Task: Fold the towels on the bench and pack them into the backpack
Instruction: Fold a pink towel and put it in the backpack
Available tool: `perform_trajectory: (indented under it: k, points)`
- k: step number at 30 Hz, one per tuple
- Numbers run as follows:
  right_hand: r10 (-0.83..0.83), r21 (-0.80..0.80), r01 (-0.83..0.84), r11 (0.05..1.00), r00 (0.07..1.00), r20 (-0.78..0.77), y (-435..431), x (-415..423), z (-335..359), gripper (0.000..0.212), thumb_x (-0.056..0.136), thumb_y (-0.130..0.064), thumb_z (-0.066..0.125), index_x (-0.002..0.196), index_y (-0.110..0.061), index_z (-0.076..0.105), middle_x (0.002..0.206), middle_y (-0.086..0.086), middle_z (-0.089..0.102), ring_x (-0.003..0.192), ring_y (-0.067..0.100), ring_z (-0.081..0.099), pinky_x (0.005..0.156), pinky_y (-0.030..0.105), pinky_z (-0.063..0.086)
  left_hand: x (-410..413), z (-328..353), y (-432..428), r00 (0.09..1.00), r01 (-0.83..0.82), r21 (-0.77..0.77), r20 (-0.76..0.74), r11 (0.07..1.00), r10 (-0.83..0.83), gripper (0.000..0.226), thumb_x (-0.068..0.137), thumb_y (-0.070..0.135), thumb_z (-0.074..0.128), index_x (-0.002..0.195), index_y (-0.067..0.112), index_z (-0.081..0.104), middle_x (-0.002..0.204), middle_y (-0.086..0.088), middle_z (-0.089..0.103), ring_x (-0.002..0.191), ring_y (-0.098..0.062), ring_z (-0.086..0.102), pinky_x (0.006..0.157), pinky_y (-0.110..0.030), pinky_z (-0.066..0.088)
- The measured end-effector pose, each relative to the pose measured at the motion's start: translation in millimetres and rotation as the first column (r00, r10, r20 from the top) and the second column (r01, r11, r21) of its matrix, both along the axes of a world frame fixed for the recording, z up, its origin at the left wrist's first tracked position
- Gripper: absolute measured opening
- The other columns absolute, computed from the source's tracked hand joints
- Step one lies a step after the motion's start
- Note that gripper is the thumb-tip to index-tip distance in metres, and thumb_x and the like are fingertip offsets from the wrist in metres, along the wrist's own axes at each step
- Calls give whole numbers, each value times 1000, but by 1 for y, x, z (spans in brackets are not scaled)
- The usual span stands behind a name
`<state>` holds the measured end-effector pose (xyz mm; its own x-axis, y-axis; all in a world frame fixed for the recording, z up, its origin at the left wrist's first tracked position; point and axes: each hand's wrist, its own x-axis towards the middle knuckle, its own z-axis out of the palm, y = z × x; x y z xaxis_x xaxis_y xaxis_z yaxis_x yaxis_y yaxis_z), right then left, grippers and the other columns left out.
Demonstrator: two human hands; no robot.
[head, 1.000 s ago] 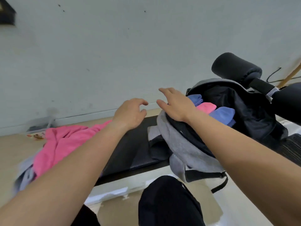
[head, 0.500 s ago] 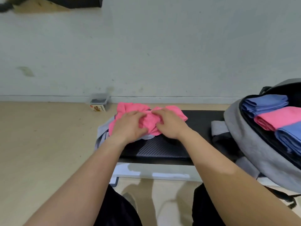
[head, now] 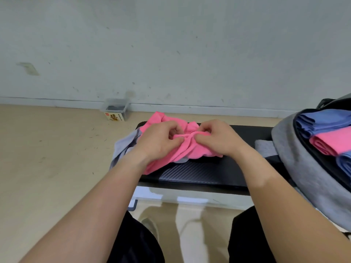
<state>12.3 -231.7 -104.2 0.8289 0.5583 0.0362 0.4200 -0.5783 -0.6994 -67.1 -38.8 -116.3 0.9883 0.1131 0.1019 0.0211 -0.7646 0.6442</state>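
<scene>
I see my left hand (head: 159, 141) and right hand (head: 218, 139) pinching the crumpled pink towel (head: 191, 151), fingers (head: 202, 138) curled into its bunched middle on the worktop (head: 199, 174). The grey towel (head: 123, 147) pokes out left of them, and the backpack (head: 296, 162) lies open on their right.

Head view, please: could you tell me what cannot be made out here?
Head view:
- Grey cloth: mostly covered by the pink towel and left hand.
- Backpack: cut off by the right edge; its full contents unknown.
- Small box by the wall: label too small to read.
</scene>
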Motion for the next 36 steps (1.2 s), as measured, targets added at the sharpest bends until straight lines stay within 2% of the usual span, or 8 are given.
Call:
perform_trajectory:
  k: [5, 10, 15, 18, 21, 25, 30, 36]
  points:
    - [-217, 108, 206, 973, 971, 103, -32, 2, 5, 6, 85, -25, 67, 80, -25, 69, 68, -11, 63, 61, 6, 57, 55, 22, 40, -6, 3, -14, 999, 44, 39, 14, 998, -44, 33, 87, 20, 71, 116, 31, 60, 113, 20, 62, 111, -5, 59, 101, -28, 47]
    - [-374, 157, 353, 922, 918, 129, -62, 0, 9, 12, 87, -21, 64, 90, -18, 75, 79, -6, 67, 83, 15, 63, 69, 24, 40, -8, 1, -14, 999, -19, 287, -31, 958, 29, 52, 80, 30, 71, 131, 32, 56, 122, 6, 63, 107, -16, 60, 92, -39, 51]
    - [-336, -313, 356, 881, 935, 118, -76, 3, -2, 28, 87, -29, 51, 107, -32, 69, 110, 0, 70, 103, 26, 63, 84, 40, 54, -11, 3, -2, 995, 12, 150, -96, 989, 3, 41, 79, 8, 70, 117, 23, 64, 116, 6, 65, 105, -12, 60, 88, -23, 46]
    - [-274, -374, 337, 864, 938, 213, -68, -2, -2, 41, 85, -27, 55, 126, -28, 61, 129, 5, 58, 117, 29, 55, 92, 44, 51, -14, 8, -1, 995, 56, 127, -91, 990, -44, 32, 77, -2, 62, 98, 23, 66, 102, 10, 65, 94, -9, 58, 72, -5, 36]
    - [-139, -238, 241, 941, 915, 378, -42, -21, 4, 26, 81, -24, 58, 106, -27, 65, 111, 2, 59, 106, 26, 55, 84, 40, 49, -21, 15, 5, 982, 144, 201, -150, 969, -115, 32, 72, 1, 63, 94, 25, 67, 106, 7, 63, 97, -12, 55, 78, -14, 40]
    - [90, -178, -37, 983, 949, 302, -1, -59, -3, 7, 79, -33, 59, 79, -29, 66, 85, -10, 66, 84, 17, 62, 75, 36, 52, -31, 10, 19, 967, 203, 331, -217, 921, -135, 39, 69, 13, 73, 105, 29, 65, 119, 10, 55, 115, -17, 43, 104, -33, 35]
    - [125, -189, -57, 980, 920, 371, 27, -76, -14, 35, 72, -61, 62, 70, -29, 49, 72, -12, 56, 73, 14, 54, 59, 32, 37, -34, 14, 12, 997, 38, 243, 54, 969, -52, 12, 80, 24, 69, 79, 36, 68, 81, 10, 65, 84, -15, 59, 71, -34, 47]
    - [-79, 3, 82, 997, 942, 327, 33, -71, -3, 5, 84, -24, 53, 81, -23, 56, 78, 0, 63, 82, 31, 60, 60, 36, 42, -38, 25, 7, 956, -112, 128, 286, 985, 71, 17, 86, 26, 64, 98, 32, 74, 85, 13, 73, 81, -10, 64, 73, -31, 51]
